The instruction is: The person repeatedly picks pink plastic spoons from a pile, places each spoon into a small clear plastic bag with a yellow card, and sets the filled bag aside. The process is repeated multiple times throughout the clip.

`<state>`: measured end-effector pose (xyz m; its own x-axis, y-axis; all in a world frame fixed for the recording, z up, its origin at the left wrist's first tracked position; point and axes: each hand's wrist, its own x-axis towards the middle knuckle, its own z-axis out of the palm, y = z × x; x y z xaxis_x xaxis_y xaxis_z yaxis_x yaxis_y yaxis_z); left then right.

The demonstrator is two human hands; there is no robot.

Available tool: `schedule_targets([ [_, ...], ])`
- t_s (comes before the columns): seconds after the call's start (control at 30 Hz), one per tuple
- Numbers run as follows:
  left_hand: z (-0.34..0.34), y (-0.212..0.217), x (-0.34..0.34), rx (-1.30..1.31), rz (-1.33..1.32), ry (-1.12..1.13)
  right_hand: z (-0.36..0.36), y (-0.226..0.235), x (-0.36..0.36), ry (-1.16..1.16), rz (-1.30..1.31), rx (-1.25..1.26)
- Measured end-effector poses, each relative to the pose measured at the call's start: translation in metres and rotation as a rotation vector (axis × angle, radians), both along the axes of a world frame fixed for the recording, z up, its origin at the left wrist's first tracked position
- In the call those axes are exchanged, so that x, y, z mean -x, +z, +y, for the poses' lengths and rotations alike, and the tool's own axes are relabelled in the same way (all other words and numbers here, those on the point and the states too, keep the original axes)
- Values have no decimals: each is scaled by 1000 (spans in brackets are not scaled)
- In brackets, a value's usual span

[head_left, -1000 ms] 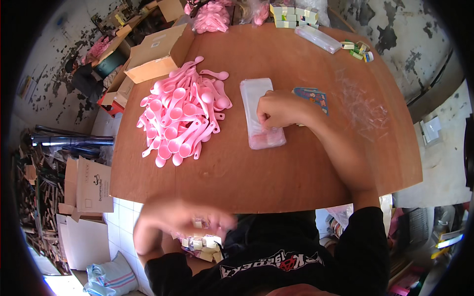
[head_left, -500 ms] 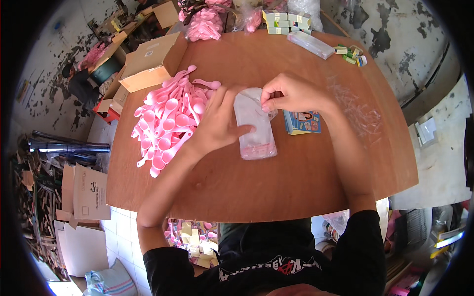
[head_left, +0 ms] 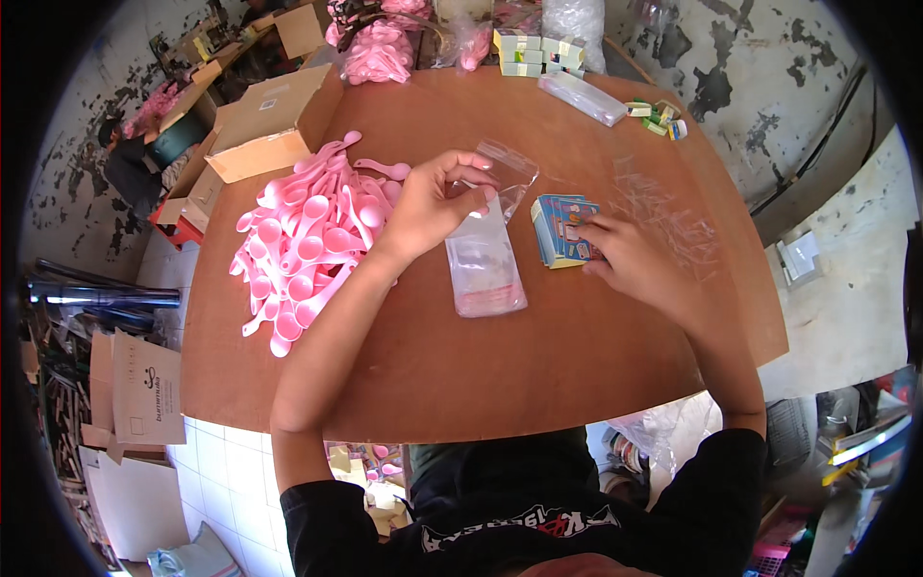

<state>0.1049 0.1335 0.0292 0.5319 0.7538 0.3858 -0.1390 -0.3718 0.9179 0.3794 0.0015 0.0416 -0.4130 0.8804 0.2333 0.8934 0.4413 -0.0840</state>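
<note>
My left hand [head_left: 435, 207], curled with thumb and forefinger near each other, grips a clear plastic bag [head_left: 510, 171] by its edge. Below it lies a stack of clear plastic bags [head_left: 486, 274] with a pink band along the lower end. To the right, my right hand [head_left: 630, 255] has its thumb and fingertips on a fanned stack of blue picture cards [head_left: 558, 231], pinching at the right edge. How many cards are between its fingers is hidden. Left of my left forearm is a heap of pink plastic spoons [head_left: 308, 236].
An open cardboard box [head_left: 274, 120] stands at the table's far left. Along the back are bagged pink spoons [head_left: 378, 53], stacked small boxes [head_left: 538, 53] and a clear packet [head_left: 582, 98]. Tape rolls [head_left: 659, 117] and plastic scraps [head_left: 663, 216] lie on the right. A person [head_left: 135, 173] sits far left.
My right hand has left the plastic bag and moved right and down onto the cards, which are now fanned. My left hand has shifted up to the bag's top, which now sticks up clear of the stack.
</note>
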Motion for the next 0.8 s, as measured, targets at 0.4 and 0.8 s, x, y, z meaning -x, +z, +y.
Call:
schedule_targets([
  [0.4,-5,9,5,193,-7,-16,17,68,33,-128,901,-195],
  [0.8,-10,20,13,81,53,-37,56,73,36,-65,963,63],
])
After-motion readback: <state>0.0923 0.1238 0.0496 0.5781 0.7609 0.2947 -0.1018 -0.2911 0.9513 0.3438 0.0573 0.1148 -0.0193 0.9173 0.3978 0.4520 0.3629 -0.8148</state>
